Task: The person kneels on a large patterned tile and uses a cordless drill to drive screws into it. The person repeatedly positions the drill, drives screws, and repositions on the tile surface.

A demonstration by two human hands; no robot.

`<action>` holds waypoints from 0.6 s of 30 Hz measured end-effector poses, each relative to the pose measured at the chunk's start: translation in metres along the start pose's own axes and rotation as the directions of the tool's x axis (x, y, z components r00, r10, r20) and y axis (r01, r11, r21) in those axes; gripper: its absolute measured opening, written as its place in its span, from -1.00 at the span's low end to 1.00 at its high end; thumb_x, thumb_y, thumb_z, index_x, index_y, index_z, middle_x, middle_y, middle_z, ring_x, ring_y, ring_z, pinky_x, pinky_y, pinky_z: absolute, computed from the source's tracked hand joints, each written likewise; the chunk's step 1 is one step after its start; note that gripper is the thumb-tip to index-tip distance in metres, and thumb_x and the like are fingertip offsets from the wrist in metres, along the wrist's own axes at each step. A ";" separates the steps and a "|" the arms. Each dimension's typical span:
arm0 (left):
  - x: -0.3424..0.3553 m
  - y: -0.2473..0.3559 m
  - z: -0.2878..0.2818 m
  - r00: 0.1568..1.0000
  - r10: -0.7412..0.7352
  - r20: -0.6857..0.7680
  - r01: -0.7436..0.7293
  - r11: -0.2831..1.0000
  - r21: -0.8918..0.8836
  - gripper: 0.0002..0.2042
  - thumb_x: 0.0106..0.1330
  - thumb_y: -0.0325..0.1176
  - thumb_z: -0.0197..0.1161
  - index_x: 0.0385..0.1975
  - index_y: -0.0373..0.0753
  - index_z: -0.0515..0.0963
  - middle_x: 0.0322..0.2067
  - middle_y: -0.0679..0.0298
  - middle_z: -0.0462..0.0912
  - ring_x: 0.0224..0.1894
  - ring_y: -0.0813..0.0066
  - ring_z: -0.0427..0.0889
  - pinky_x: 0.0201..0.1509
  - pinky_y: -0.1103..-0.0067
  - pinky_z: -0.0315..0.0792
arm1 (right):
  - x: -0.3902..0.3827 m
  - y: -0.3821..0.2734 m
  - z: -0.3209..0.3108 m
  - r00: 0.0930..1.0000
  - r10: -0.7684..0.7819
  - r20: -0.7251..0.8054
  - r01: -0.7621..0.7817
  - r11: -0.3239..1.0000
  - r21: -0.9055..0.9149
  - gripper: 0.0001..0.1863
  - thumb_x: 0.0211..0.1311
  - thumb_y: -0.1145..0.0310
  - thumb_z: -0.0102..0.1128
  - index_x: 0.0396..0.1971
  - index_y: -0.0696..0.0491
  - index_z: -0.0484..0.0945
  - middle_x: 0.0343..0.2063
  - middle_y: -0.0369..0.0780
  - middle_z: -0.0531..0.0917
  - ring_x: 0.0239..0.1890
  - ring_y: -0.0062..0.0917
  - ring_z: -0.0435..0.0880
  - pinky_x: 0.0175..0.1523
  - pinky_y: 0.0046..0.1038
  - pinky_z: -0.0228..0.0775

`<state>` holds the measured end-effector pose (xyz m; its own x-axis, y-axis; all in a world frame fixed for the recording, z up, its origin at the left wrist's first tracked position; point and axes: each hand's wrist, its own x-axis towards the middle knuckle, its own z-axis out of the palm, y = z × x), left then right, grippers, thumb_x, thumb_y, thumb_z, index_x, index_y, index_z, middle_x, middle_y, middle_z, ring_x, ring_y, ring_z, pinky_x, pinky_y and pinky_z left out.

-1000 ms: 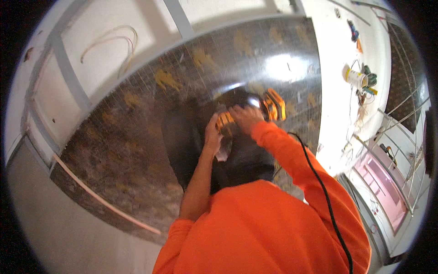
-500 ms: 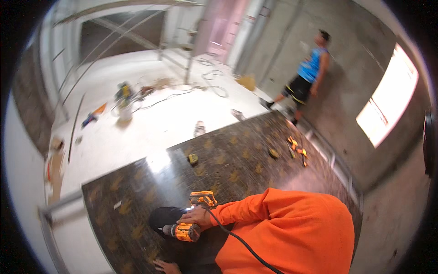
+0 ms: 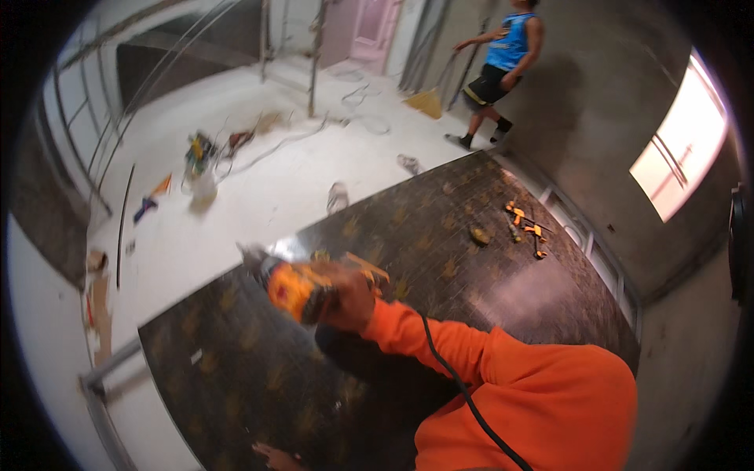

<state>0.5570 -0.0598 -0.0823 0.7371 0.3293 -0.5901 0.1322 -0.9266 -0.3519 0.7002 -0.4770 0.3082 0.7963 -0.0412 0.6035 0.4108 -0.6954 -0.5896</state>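
An orange and black cordless drill (image 3: 290,292), blurred by motion, is raised over the dark patterned panel (image 3: 259,361). My right hand (image 3: 349,302) is wrapped round its grip, and the chuck and bit point toward the upper left. An orange sleeve covers that arm, and a black cord crosses it. Low in the picture, my left hand (image 3: 275,457) lies with fingers stretched on the panel, partly cut off by the lower edge. Near my left hand, a small white piece (image 3: 196,357) rests on the panel.
Several yellow-and-black clamps (image 3: 534,229) and a round dark-yellow object (image 3: 479,234) lie at the panel's far right. Beyond it, a person (image 3: 506,47) walks by the grey wall beside a yellow broom (image 3: 426,104). Cables, tools and a scaffold post (image 3: 316,63) occupy the white floor.
My right hand has lifted the drill up from near the panel, its tip now toward the upper left. The person has walked leftward, with an arm now reaching toward the broom.
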 end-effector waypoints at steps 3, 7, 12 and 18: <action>-0.023 0.000 -0.047 0.993 -0.076 0.091 0.114 0.818 -0.563 -0.15 0.21 0.18 0.15 0.39 -0.26 0.12 0.40 0.09 0.05 0.39 0.15 0.08 0.42 0.19 -0.01 | 0.031 0.016 0.042 0.988 -0.152 0.036 0.146 0.978 0.147 -0.65 0.07 0.27 0.35 -0.15 0.09 0.58 -0.32 -0.10 0.65 -0.31 -0.19 0.68 -0.19 -0.28 0.53; -0.045 0.002 -0.033 0.903 -0.235 0.359 0.313 -0.210 -0.926 -0.20 0.25 0.26 0.07 0.34 -0.22 0.23 0.27 0.06 0.38 0.24 0.13 0.42 0.20 0.27 0.40 | 0.028 0.014 0.115 0.730 0.434 0.528 -0.451 -0.273 0.850 -0.63 0.40 0.12 -0.03 -0.12 0.10 0.57 -0.27 -0.17 0.68 -0.28 -0.43 0.70 -0.18 -0.43 0.59; -0.037 0.001 0.002 0.983 -0.160 0.087 0.182 0.876 -0.447 0.00 0.17 -0.32 0.42 0.49 0.07 -0.20 0.50 0.30 -0.23 0.41 -0.03 0.15 0.09 0.30 0.63 | -0.007 -0.001 0.165 0.877 0.202 0.435 -0.443 0.690 0.573 -0.62 -0.04 0.57 0.42 -0.15 0.15 0.57 -0.33 -0.26 0.65 -0.34 -0.52 0.64 -0.21 -0.47 0.52; -0.041 0.008 0.018 0.965 -0.252 0.070 0.252 0.829 -0.499 0.03 0.09 -0.39 0.48 0.48 0.16 -0.13 0.51 0.40 -0.34 0.41 -0.05 0.13 0.09 0.21 0.61 | -0.038 -0.038 0.181 0.558 0.073 0.827 -0.749 0.472 0.464 -0.65 0.02 0.50 0.37 -0.13 0.16 0.57 -0.35 -0.26 0.64 -0.42 -0.55 0.59 -0.26 -0.51 0.46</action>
<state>0.5156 -0.0771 -0.0739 0.6317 0.5637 -0.5321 0.6264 -0.7756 -0.0781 0.7346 -0.3196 0.2106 0.8415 0.5189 -0.1503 -0.1967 0.0352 -0.9798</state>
